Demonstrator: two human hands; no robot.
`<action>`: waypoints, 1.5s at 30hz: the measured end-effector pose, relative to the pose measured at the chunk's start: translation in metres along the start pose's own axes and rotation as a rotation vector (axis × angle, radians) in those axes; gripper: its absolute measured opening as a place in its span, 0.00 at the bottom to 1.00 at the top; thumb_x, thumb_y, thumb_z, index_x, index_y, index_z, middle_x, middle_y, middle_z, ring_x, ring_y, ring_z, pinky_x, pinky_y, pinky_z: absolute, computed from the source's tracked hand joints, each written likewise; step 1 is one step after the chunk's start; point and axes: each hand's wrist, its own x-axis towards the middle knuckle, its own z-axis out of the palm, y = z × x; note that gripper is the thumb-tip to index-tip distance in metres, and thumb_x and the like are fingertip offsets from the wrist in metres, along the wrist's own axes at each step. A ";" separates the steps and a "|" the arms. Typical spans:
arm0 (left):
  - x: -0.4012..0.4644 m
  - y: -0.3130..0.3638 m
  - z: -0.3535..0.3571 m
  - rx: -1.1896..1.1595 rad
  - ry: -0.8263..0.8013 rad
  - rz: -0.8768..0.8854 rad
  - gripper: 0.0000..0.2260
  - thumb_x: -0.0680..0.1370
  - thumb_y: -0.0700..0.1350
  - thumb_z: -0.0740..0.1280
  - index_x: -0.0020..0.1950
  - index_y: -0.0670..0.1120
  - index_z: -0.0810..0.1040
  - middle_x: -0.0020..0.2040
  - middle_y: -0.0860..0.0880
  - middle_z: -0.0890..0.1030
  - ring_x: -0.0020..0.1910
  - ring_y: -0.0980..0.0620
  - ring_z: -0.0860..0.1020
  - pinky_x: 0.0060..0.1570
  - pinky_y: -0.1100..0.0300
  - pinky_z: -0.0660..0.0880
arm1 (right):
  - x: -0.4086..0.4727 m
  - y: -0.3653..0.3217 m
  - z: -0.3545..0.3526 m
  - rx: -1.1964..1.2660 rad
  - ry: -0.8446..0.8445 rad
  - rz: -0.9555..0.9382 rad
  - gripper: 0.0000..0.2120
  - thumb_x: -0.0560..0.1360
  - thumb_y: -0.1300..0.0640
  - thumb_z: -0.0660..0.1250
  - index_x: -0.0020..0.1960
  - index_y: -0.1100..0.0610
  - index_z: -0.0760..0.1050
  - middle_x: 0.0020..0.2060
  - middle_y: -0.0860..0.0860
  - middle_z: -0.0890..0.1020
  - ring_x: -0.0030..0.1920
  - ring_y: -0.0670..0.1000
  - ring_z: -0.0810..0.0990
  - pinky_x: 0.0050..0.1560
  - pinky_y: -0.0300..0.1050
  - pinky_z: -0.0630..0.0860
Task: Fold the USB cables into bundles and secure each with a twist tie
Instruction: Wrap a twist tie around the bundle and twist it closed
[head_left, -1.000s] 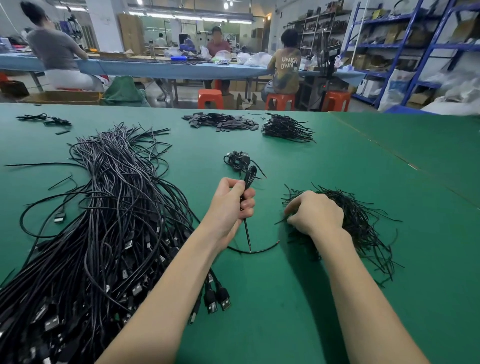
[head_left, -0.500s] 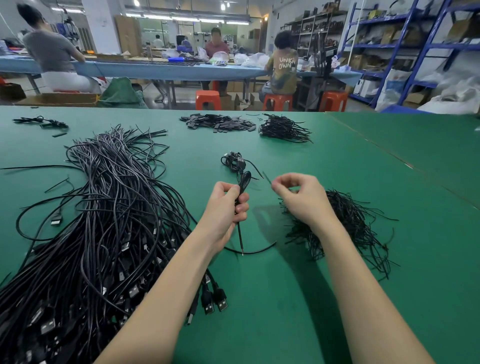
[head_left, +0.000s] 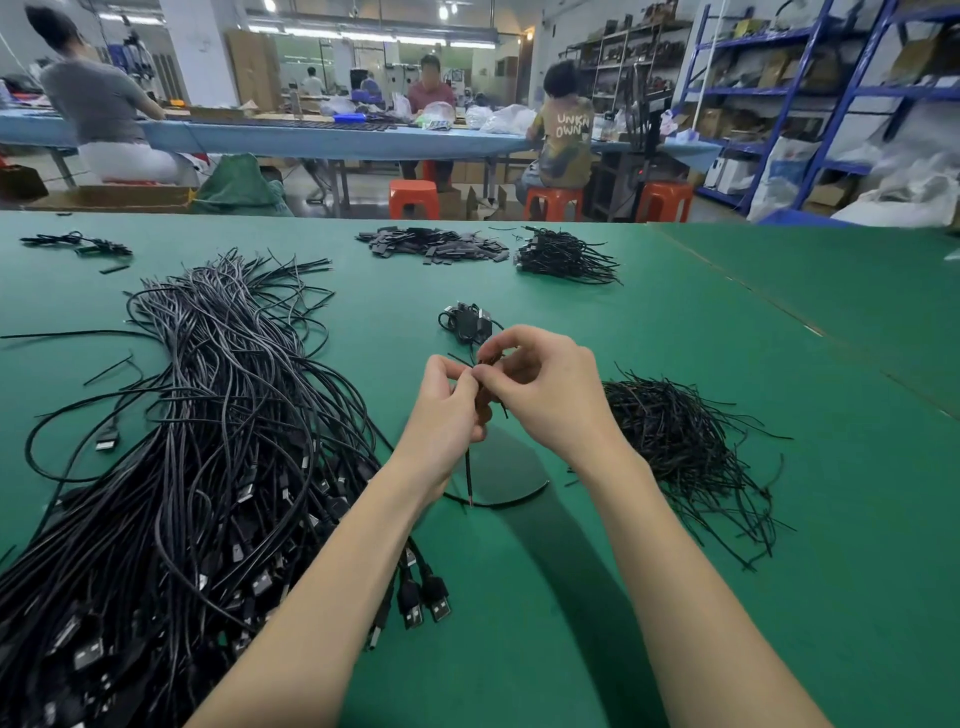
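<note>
My left hand (head_left: 447, 415) grips a folded black USB cable (head_left: 470, 470) above the green table (head_left: 571, 623); one cable end hangs down and a loop trails on the table. My right hand (head_left: 545, 395) meets it and pinches a thin black twist tie (head_left: 501, 402) against the folded cable. The fold itself is mostly hidden by my fingers. A large heap of loose black USB cables (head_left: 197, 441) lies to the left. A pile of black twist ties (head_left: 685, 447) lies to the right. One tied cable bundle (head_left: 465, 322) sits just beyond my hands.
At the far table edge lie a pile of small flat black pieces (head_left: 431, 247), a bunch of short black leads (head_left: 563, 257) and a few cables (head_left: 78, 244) at far left. People sit at a blue table behind. Blue shelving stands at the right.
My right hand left the twist tie pile carrying one tie and moved left to join my left hand at the folded cable. My left hand stayed holding the cable.
</note>
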 end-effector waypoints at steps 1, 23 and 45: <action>0.000 0.001 -0.001 0.015 -0.005 0.011 0.08 0.84 0.40 0.57 0.45 0.46 0.64 0.30 0.55 0.70 0.25 0.60 0.65 0.23 0.67 0.61 | 0.001 0.000 0.001 0.011 0.015 0.008 0.03 0.73 0.56 0.75 0.43 0.50 0.83 0.32 0.46 0.85 0.32 0.42 0.82 0.39 0.33 0.75; 0.001 0.003 -0.001 -0.049 0.053 -0.033 0.10 0.84 0.43 0.59 0.43 0.46 0.65 0.31 0.51 0.71 0.24 0.57 0.65 0.23 0.66 0.61 | 0.000 0.005 -0.014 0.282 -0.200 0.214 0.17 0.73 0.59 0.76 0.56 0.50 0.73 0.36 0.47 0.84 0.33 0.48 0.79 0.46 0.49 0.81; -0.015 0.010 0.006 -0.132 -0.317 0.089 0.11 0.85 0.40 0.57 0.42 0.45 0.63 0.33 0.50 0.73 0.31 0.54 0.64 0.29 0.64 0.58 | 0.015 0.038 -0.037 0.902 -0.382 0.648 0.20 0.62 0.64 0.76 0.51 0.53 0.77 0.34 0.49 0.78 0.28 0.42 0.71 0.27 0.31 0.68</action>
